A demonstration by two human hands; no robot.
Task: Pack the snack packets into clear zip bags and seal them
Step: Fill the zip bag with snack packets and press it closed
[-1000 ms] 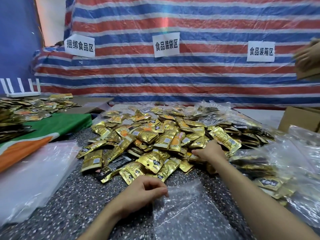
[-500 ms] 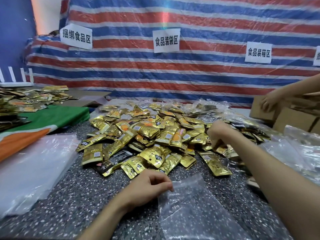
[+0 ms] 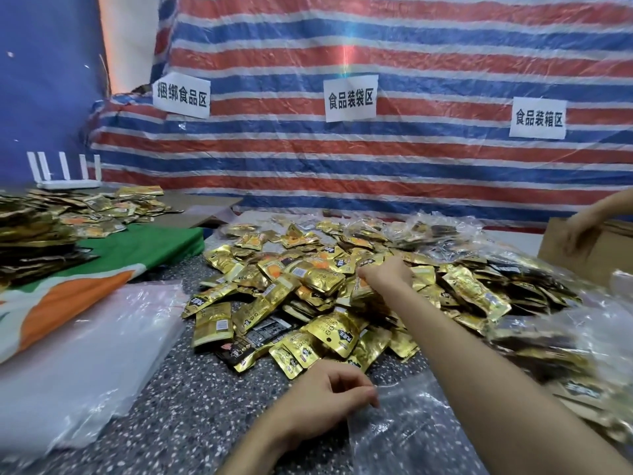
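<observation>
A big heap of gold snack packets (image 3: 308, 286) covers the middle of the speckled table (image 3: 205, 406). My right hand (image 3: 385, 274) reaches into the top of the heap, its fingers curled round a packet. Near the front edge my left hand (image 3: 329, 395) pinches the mouth of a clear zip bag (image 3: 407, 437) that lies flat on the table. Nothing can be made out inside the bag.
A stack of clear bags (image 3: 78, 354) lies at the left beside a green and orange cloth (image 3: 102, 265) with more packets (image 3: 41, 234). Filled clear bags (image 3: 582, 337) pile up at the right. Another person's hand (image 3: 589, 231) touches a cardboard box (image 3: 582, 248) at far right.
My right hand has moved left and further into the heap's top, away from the right side. My left hand keeps pinching the bag mouth. The camera has tilted.
</observation>
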